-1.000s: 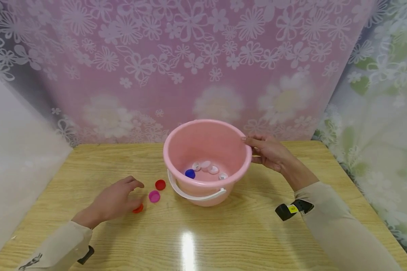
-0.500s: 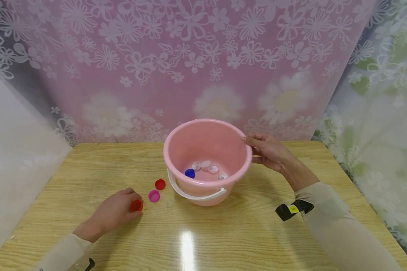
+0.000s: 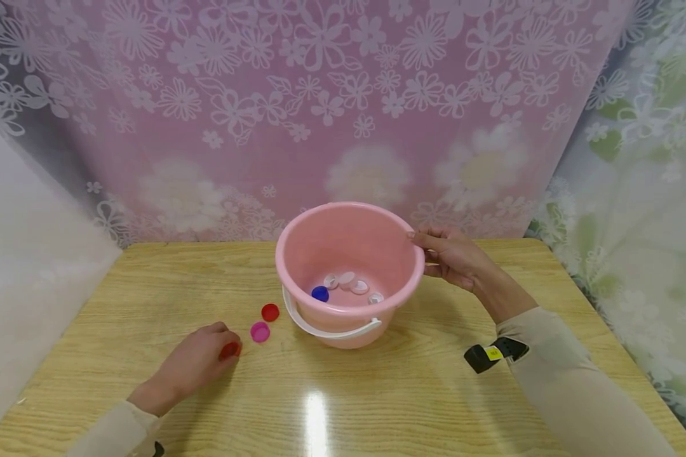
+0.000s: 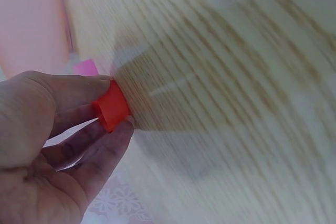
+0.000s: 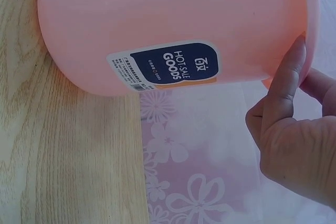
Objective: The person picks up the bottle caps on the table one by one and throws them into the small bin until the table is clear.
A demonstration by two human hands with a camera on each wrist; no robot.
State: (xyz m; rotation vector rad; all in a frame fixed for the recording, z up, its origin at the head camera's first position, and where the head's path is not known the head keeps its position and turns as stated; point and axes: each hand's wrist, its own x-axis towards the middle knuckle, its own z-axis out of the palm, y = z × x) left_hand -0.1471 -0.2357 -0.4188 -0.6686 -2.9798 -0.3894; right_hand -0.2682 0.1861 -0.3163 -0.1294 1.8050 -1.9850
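My left hand (image 3: pixel 191 358) pinches a red-orange bottle cap (image 4: pixel 113 106) between thumb and fingers, close over the wooden table. Just beyond it lie a magenta bottle cap (image 3: pixel 260 331) and a dark red bottle cap (image 3: pixel 270 311), left of the pink bucket (image 3: pixel 350 320). My right hand (image 3: pixel 451 257) grips the bucket's rim on its right side, thumb over the edge and fingers outside. On the bucket's floor are a blue cap (image 3: pixel 320 293) and several white and pale pink caps (image 3: pixel 360 287). A label (image 5: pixel 168 66) shows on the bucket's wall in the right wrist view.
The bucket's white handle (image 3: pixel 326 332) hangs down at its front. A wooden table (image 3: pixel 411 400) carries everything, and a pink flowered curtain (image 3: pixel 234 95) hangs behind its back edge. More flowered cloth (image 3: pixel 646 254) borders the right side.
My left hand has come down onto the red-orange cap, and its fingers have closed round it. The right hand and the bucket stay in place.
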